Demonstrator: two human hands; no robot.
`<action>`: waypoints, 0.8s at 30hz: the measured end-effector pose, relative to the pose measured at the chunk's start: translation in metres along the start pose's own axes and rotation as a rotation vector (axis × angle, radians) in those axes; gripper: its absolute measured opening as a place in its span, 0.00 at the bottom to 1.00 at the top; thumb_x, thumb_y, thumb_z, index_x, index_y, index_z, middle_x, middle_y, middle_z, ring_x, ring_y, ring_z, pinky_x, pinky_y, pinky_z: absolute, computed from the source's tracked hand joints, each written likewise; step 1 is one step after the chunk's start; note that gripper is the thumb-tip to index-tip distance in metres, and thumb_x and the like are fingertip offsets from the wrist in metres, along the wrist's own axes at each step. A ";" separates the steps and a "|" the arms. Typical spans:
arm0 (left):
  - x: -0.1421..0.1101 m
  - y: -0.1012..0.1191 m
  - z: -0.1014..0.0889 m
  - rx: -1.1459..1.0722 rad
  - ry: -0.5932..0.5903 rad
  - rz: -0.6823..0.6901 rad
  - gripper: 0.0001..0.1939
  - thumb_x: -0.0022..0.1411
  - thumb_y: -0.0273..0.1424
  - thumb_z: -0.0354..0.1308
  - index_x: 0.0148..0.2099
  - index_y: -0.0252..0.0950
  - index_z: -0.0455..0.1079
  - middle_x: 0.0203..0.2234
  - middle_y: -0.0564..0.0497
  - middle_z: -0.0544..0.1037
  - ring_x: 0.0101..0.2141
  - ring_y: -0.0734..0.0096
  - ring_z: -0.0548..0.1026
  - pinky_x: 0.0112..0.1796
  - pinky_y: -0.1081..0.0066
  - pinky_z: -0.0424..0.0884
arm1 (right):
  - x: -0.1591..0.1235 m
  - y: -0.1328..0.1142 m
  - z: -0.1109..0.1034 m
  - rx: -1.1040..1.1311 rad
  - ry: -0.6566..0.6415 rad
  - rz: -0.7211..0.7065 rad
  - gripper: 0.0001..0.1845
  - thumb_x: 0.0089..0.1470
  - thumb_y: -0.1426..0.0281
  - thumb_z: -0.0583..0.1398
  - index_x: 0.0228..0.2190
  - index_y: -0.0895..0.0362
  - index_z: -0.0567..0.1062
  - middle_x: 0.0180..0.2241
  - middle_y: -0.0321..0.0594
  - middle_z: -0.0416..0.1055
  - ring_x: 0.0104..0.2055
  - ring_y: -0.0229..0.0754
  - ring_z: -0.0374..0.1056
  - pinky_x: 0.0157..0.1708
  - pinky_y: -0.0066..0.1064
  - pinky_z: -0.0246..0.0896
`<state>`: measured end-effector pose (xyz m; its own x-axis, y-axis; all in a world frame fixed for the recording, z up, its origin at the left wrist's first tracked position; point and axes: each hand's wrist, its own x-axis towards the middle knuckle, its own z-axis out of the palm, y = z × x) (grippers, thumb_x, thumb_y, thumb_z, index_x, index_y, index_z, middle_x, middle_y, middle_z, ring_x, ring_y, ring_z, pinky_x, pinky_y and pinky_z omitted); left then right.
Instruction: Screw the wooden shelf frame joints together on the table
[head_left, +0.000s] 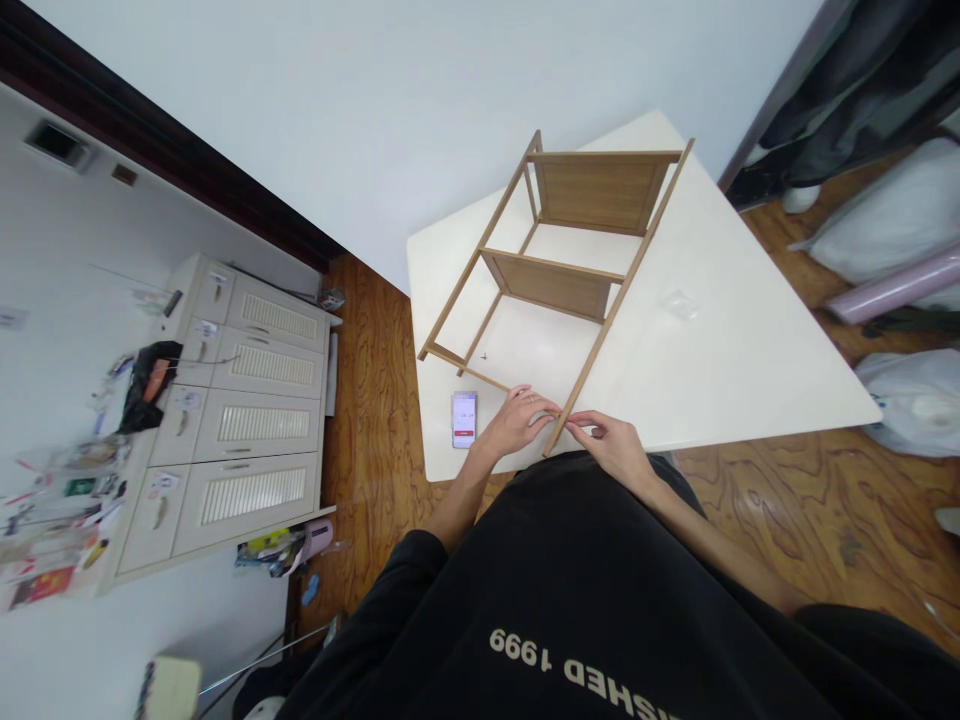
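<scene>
A small wooden shelf frame (551,268) with two panels lies on the white table (720,370). At its near end, my left hand (519,418) is closed on the thin crossbar (484,376), close to where the bar meets the side rail (596,345). My right hand (613,447) is closed at the outer face of that same rail, thumb and fingertips pinched together. Whatever sits between those fingertips is too small to make out. A tiny metal piece, like a screw (484,356), rests on the tabletop inside the frame.
Left of my left hand lies a phone (464,418) with its screen lit. A small clear plastic bag (681,304) is on the table's right part. A white cabinet (247,400) stands at the left, and wrapped bundles (892,220) are on the floor at the right.
</scene>
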<state>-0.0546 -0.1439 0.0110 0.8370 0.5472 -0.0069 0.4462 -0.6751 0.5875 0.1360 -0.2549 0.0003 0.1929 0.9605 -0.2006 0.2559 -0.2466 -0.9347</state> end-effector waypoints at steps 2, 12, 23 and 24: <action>0.000 -0.002 0.001 -0.005 -0.001 -0.002 0.09 0.72 0.33 0.54 0.49 0.40 0.73 0.45 0.52 0.82 0.48 0.70 0.77 0.65 0.57 0.57 | 0.001 0.001 0.001 0.028 -0.002 0.009 0.17 0.56 0.55 0.62 0.37 0.53 0.83 0.37 0.42 0.82 0.36 0.46 0.77 0.38 0.36 0.72; 0.000 -0.003 0.002 -0.032 0.011 -0.033 0.08 0.72 0.34 0.54 0.48 0.40 0.73 0.45 0.51 0.82 0.49 0.69 0.77 0.65 0.55 0.57 | 0.003 0.008 0.001 0.130 0.007 0.103 0.26 0.52 0.45 0.64 0.34 0.55 0.83 0.35 0.45 0.82 0.36 0.48 0.77 0.41 0.38 0.71; 0.001 0.001 0.000 0.006 0.000 -0.022 0.09 0.73 0.33 0.52 0.48 0.40 0.72 0.44 0.51 0.82 0.48 0.70 0.77 0.64 0.57 0.57 | 0.005 0.005 0.003 0.323 -0.028 0.221 0.28 0.45 0.45 0.68 0.32 0.57 0.83 0.36 0.46 0.82 0.39 0.50 0.78 0.43 0.39 0.71; 0.002 0.002 0.000 0.003 -0.001 -0.021 0.09 0.73 0.33 0.52 0.48 0.40 0.72 0.44 0.51 0.82 0.48 0.70 0.77 0.64 0.57 0.57 | 0.005 0.006 0.004 0.334 -0.028 0.227 0.28 0.44 0.45 0.68 0.32 0.57 0.83 0.36 0.46 0.82 0.39 0.50 0.78 0.43 0.39 0.71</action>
<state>-0.0520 -0.1446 0.0124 0.8275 0.5612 -0.0198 0.4649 -0.6648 0.5847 0.1351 -0.2511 -0.0073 0.1824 0.8906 -0.4167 -0.1132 -0.4019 -0.9086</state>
